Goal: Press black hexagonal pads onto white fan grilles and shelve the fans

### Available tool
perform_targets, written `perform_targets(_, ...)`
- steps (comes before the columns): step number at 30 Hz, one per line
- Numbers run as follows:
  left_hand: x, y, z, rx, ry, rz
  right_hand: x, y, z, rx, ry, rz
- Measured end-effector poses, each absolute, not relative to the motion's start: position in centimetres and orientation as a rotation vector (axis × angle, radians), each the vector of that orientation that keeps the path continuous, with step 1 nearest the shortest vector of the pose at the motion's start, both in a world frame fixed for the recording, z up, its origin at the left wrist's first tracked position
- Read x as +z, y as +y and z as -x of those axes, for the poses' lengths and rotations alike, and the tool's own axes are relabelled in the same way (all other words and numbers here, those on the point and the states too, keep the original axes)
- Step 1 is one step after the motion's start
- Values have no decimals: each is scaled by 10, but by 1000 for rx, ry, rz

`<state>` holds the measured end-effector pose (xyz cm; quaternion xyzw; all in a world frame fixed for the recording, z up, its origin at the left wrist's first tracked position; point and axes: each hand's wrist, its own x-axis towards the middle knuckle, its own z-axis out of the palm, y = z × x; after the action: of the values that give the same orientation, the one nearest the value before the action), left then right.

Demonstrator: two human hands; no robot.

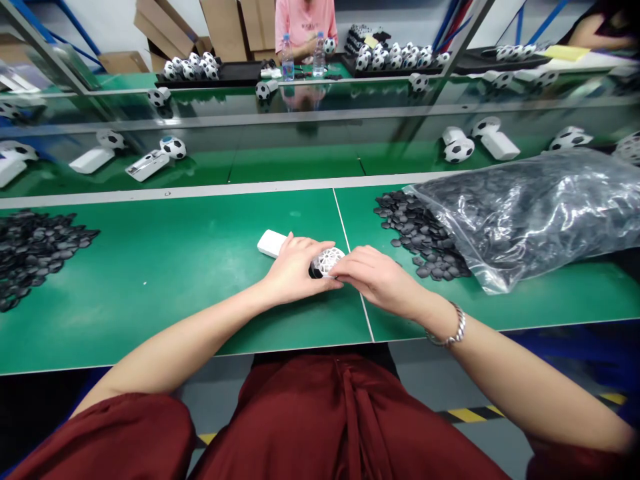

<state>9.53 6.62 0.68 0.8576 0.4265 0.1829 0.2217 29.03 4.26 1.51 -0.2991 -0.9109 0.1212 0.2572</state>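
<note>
My left hand [296, 270] is closed round a white device with a soccer-ball-shaped head [329, 260]. The head has an open white lattice face, with some black showing at its lower left. Its white rectangular handle [271, 243] sticks out beyond my left fingers, just over the green worktop [190, 267]. At the right side of the ball head, my right hand [377, 277] has its fingertips pinched together against the lattice. Whatever may be between those fingertips is too small or hidden to make out.
Small black plastic pieces [420, 233] spill from a clear plastic bag [545, 207] on the right. Another heap of black pieces [37, 250] lies at the left. Beyond a metal rail, soccer-ball devices [155, 160] lie on a green conveyor belt [295, 157]. A person in pink [306, 30] sits opposite.
</note>
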Motion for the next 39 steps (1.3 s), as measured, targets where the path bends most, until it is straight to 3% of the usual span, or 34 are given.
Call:
perform_targets(6, 2, 63, -96, 579, 1204, -2369, 2, 45, -290, 611, -2077, 1050)
perform_targets(11, 4, 62, -97, 615, 1214, -2334, -7, 46, -291, 1031, -1933, 1084)
perform_targets(22, 3, 66, -98, 633, 1097, -2338, -13, 38, -284, 980, -1837, 1153)
perform_targets(31, 6, 76, -89, 471, 971, -2375, -20, 29, -379, 133, -2245, 1561)
perform_targets(35, 14, 75, -87, 277, 888, -2312, -25, 28, -379, -170, -2478, 1515)
perform_targets(39, 17, 67, -92, 315, 977, -2197, -19, 40, -360, -422, -2631, 1540)
